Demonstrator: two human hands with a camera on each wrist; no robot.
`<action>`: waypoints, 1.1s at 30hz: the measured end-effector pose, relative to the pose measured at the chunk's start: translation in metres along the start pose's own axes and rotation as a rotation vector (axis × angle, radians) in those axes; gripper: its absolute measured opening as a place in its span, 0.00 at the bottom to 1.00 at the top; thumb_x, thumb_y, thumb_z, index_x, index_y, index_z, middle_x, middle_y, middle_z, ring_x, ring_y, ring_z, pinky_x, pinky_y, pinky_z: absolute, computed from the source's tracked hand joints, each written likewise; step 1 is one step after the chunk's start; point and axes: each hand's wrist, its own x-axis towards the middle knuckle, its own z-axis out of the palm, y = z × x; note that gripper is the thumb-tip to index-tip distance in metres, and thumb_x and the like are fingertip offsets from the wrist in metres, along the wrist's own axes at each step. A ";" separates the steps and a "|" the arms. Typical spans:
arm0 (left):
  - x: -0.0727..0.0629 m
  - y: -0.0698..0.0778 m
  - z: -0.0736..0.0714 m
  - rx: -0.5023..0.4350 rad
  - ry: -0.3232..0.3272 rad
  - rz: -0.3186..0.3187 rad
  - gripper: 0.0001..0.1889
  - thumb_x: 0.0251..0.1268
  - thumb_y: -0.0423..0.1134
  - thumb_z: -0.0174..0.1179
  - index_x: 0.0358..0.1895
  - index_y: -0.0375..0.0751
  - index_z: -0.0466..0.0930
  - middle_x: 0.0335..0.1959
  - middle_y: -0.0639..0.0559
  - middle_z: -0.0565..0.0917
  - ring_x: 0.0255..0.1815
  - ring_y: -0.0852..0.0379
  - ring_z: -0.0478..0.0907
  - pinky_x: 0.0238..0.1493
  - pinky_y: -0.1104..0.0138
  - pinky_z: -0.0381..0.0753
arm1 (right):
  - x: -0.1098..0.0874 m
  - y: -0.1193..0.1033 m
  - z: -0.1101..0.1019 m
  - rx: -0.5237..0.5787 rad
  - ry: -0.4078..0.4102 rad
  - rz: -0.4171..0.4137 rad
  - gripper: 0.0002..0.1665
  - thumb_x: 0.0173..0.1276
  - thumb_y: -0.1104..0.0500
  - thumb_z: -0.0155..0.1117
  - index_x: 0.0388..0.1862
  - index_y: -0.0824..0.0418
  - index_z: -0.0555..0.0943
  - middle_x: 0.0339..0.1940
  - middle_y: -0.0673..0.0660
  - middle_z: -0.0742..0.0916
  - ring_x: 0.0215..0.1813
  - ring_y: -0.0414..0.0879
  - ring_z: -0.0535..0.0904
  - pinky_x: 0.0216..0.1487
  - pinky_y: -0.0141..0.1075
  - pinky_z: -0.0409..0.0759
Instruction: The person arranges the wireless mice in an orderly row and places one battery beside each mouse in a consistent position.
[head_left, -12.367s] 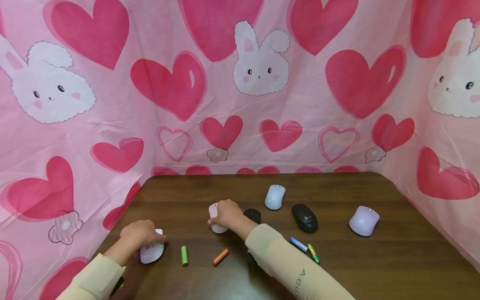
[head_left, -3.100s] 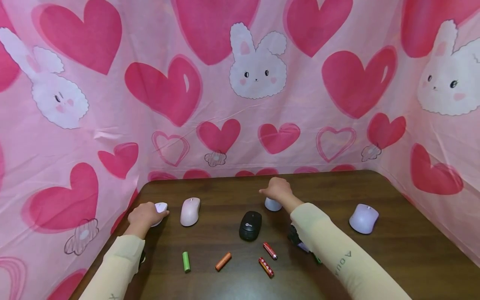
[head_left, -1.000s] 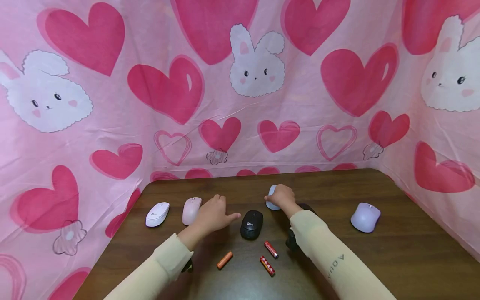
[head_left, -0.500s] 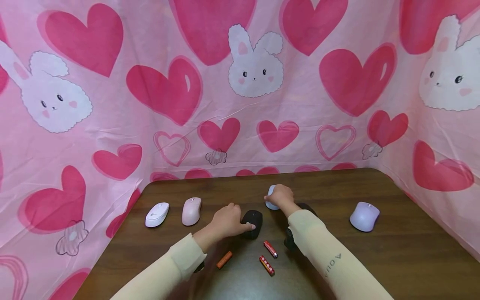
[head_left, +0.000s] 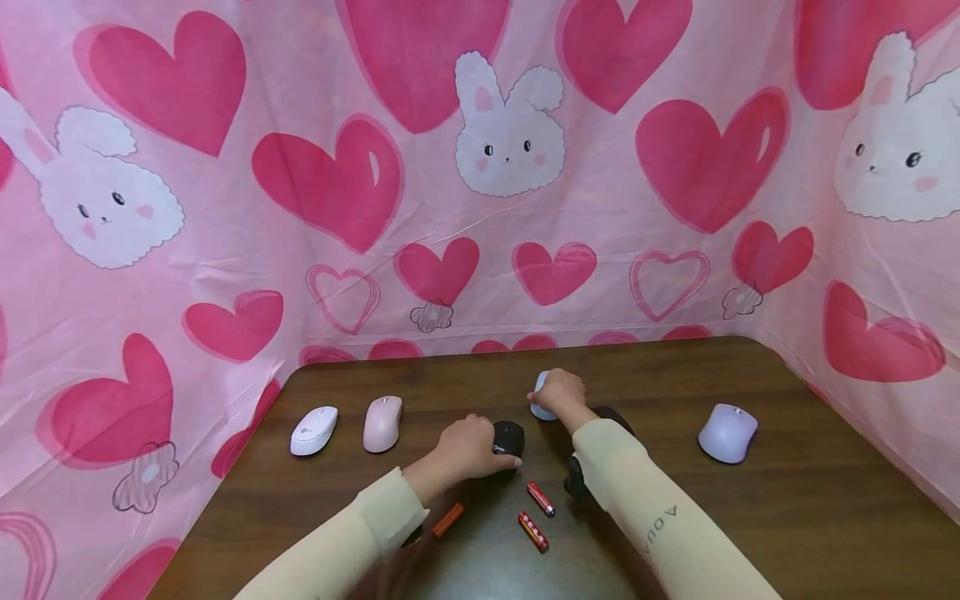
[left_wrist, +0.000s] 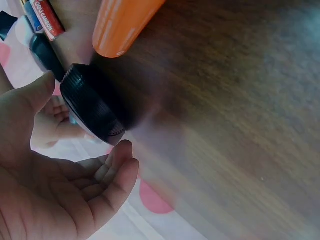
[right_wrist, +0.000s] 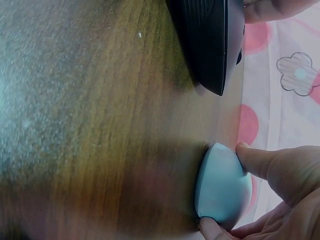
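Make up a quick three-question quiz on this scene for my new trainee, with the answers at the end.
1. Which mouse is the right hand holding? A) pink mouse, B) black mouse, C) pale blue mouse.
2. True or false: in the head view, the purple mouse is the one farthest right.
3. How many red batteries show in the head view?

Key: 1. C; 2. True; 3. Two.

My left hand (head_left: 467, 446) reaches around the black computer mouse (head_left: 510, 437), ribbed along its side, on the counter (head_left: 652, 383). Farther off and rightward, the smooth, pale blue computer mouse (right_wrist: 220, 187) lies pinched between my right hand's (head_left: 561, 393) thumb and fingers.
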 end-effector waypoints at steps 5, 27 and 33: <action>0.003 0.002 0.002 -0.033 -0.033 -0.020 0.36 0.49 0.67 0.67 0.45 0.34 0.80 0.34 0.46 0.78 0.30 0.53 0.73 0.35 0.56 0.79 | -0.001 -0.001 -0.002 -0.008 -0.018 -0.001 0.27 0.61 0.47 0.71 0.43 0.70 0.81 0.43 0.65 0.83 0.47 0.61 0.77 0.46 0.49 0.77; 0.007 0.019 0.005 0.041 -0.033 -0.086 0.27 0.52 0.59 0.67 0.39 0.36 0.81 0.30 0.48 0.77 0.30 0.52 0.73 0.30 0.57 0.79 | -0.005 -0.002 -0.002 0.006 0.002 -0.014 0.29 0.59 0.46 0.72 0.45 0.72 0.81 0.44 0.67 0.83 0.48 0.63 0.77 0.46 0.50 0.77; 0.008 0.017 0.002 0.026 -0.029 -0.090 0.27 0.52 0.59 0.68 0.38 0.36 0.81 0.30 0.48 0.77 0.30 0.52 0.72 0.30 0.57 0.78 | -0.004 -0.002 -0.002 0.005 -0.003 -0.004 0.30 0.59 0.46 0.72 0.46 0.71 0.81 0.46 0.67 0.83 0.48 0.63 0.77 0.46 0.50 0.78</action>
